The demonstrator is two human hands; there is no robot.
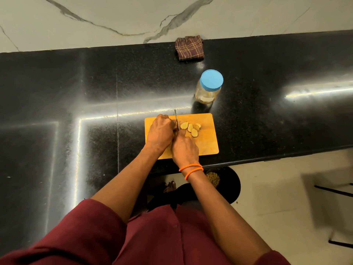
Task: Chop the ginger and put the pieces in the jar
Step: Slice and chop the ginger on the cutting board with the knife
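Where steel knife (176, 119) cuts, oval ginger slices (191, 127)

The cutting board (206, 142) is orange-yellow wood. On it lie pale yellow ginger slices (191, 128) with brown edges. Beyond the board stands a clear jar (207, 93) with a sky-blue lid (211, 79); farther beyond, a brown checked cloth (189, 47). The counter (76, 96) under the board is speckled black.
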